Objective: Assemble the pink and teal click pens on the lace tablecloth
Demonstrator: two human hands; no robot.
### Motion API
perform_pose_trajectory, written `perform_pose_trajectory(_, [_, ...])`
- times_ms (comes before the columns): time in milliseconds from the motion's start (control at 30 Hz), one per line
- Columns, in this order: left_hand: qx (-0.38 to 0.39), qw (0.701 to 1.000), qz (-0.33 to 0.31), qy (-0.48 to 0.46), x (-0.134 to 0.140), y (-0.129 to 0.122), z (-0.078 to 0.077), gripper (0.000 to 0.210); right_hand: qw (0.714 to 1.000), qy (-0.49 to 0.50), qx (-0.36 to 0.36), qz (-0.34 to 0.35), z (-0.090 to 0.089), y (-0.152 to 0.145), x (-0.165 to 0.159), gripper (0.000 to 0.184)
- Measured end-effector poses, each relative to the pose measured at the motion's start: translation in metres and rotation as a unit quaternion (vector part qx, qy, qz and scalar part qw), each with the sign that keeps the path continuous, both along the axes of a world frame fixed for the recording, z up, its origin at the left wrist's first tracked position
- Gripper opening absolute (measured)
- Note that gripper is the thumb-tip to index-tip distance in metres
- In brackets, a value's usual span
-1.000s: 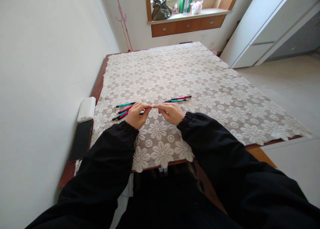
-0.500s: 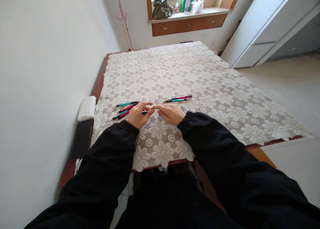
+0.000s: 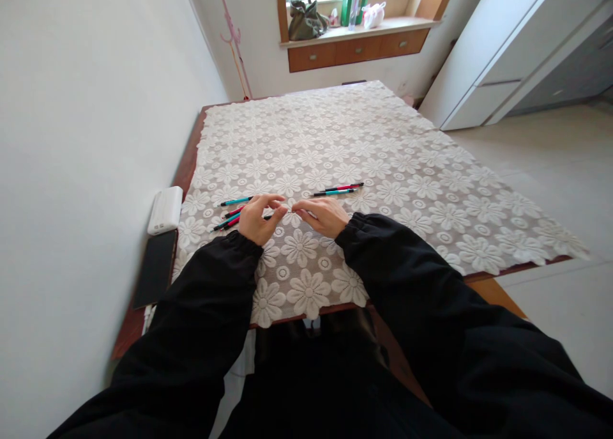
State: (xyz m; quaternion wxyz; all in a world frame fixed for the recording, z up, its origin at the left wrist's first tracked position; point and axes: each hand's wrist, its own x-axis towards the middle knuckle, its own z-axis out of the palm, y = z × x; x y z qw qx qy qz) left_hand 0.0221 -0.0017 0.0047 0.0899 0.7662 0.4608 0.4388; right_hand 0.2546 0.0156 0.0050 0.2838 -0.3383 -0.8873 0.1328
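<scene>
- Left hand (image 3: 258,219): thumb and index tips parted.
- Right hand (image 3: 324,216): fingertips near the left's.
- Pens (image 3: 234,211): left of the left fingers.
- Pen pair (image 3: 338,192): just beyond the right fingers.
- White box (image 3: 165,210): well left of all fingers.
- Cloth (image 3: 309,289): beneath them.

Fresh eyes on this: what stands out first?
Probably the flowered cloth covering most of the table. Next, the left hand and right hand, close together toward the table's near edge. Bright pens stand out too: some partly hidden by the left hand, others just beyond the right.
</scene>
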Motion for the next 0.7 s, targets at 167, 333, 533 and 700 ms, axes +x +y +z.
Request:
perform_pose_trajectory(167, [-0.006,0.992,0.128,0.009,-0.027,-0.005,0.020,0.027,1.000,0.015,-0.005,-0.026,-0.002,0.002,-0.001,0.032])
perform_pose_trajectory(333, [-0.003,0.959,0.251,0.131,-0.105,-0.025,0.032,0.041,0.999,0.005,-0.004,-0.043,-0.006,0.006,-0.003,0.032])
perform_pose_trajectory(533, [-0.177,0.874,0.395,0.223,-0.167,-0.065,0.010,0.054,0.999,0.015,-0.004,-0.034,-0.008,0.007,-0.005,0.030])
perform_pose_trajectory(700, [-0.215,0.873,0.374,0.229,-0.166,-0.076,0.013,0.050,0.999,0.019,-0.007,-0.032,-0.008,0.008,-0.006,0.029])
